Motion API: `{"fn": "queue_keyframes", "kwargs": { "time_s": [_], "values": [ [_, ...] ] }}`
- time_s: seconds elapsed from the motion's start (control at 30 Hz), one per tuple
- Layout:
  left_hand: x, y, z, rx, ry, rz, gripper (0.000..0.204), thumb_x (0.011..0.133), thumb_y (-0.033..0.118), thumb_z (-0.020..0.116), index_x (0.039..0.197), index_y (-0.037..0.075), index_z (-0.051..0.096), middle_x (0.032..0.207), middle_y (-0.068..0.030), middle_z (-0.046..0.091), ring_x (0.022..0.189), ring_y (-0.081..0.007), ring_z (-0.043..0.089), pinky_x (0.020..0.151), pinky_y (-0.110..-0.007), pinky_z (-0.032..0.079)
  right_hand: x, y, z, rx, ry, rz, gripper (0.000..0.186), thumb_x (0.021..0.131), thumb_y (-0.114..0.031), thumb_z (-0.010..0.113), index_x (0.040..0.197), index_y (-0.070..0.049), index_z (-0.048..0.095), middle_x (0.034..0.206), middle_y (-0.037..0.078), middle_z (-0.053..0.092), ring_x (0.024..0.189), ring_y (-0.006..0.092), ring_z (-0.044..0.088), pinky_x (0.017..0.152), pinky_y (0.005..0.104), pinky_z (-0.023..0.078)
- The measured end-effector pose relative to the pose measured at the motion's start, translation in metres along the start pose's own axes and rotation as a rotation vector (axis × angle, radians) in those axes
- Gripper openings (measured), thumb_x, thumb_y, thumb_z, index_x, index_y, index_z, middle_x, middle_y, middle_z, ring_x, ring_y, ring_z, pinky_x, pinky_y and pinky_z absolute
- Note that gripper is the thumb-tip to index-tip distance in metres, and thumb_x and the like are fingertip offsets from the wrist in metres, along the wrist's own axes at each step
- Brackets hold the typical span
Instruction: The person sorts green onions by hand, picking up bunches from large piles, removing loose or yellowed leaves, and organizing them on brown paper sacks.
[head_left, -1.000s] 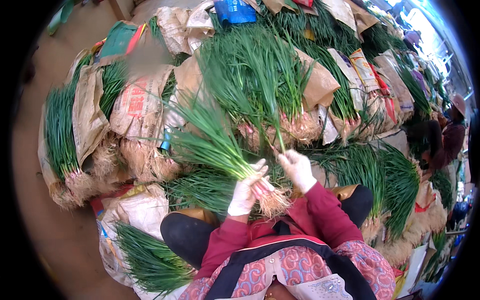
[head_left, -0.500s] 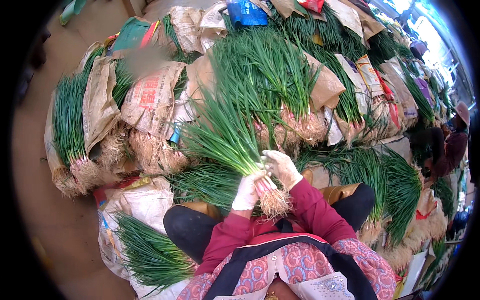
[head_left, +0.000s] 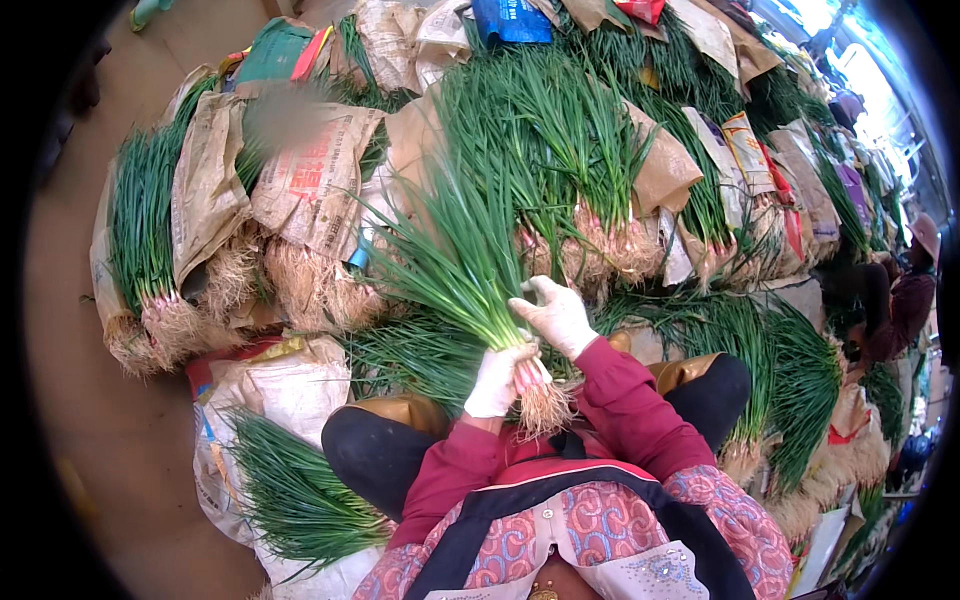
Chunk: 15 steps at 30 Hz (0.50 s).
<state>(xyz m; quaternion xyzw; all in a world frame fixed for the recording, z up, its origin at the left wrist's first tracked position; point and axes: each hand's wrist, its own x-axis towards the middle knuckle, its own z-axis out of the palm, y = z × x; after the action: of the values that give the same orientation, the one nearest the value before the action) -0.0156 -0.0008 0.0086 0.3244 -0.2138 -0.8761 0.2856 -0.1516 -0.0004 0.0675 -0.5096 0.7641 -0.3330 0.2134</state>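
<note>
White-gloved, my left hand (head_left: 497,380) grips a scallion bunch (head_left: 470,270) closed near its roots; my right hand (head_left: 558,315) rests half-open against the stalks; sacked bundles (head_left: 300,190) lie beyond.

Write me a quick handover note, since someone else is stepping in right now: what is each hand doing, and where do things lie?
Left hand: gloved, shut around the bunch of green onions just above its roots.
Right hand: gloved, fingers resting on the same bunch's stalks, not clearly closed.
The bunch stands over the lap, leaves fanning up and to the left.
Done: one bunch gathered in hand.
Left: more onions lie loose on the white sack at left and in the wrapped bundles ahead.
</note>
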Motion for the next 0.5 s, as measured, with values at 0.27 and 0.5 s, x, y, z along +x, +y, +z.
{"fn": "queue_keyframes", "kwargs": {
  "time_s": [0.27, 0.5],
  "values": [
    [-0.011, 0.009, -0.002, -0.162, -0.054, -0.005, 0.027, 0.076, -0.003, 0.056, 0.101, 0.005, 0.050, 0.082, -0.0102, 0.058, 0.068, -0.0257, 0.061, 0.065, -0.039, 0.053, -0.014, -0.002, 0.019, 0.374, -0.003, 0.042, 0.014, 0.085, -0.017, 0.057, 0.087, -0.003, 0.060, 0.067, 0.011, 0.058, 0.052, 0.0190, 0.057, 0.050, 0.0307, 0.045],
    [-0.021, 0.023, 0.002, -0.481, -0.233, 0.015, 0.022, 0.081, 0.004, 0.054, 0.102, 0.009, 0.051, 0.089, -0.0106, 0.057, 0.078, -0.0282, 0.060, 0.059, -0.053, 0.055, 0.009, 0.036, -0.014, 1.201, 0.293, 0.305, 0.011, 0.088, -0.015, 0.049, 0.087, -0.007, 0.057, 0.068, 0.000, 0.055, 0.051, 0.0077, 0.048, 0.043, 0.0229, 0.040]
  ]
}}
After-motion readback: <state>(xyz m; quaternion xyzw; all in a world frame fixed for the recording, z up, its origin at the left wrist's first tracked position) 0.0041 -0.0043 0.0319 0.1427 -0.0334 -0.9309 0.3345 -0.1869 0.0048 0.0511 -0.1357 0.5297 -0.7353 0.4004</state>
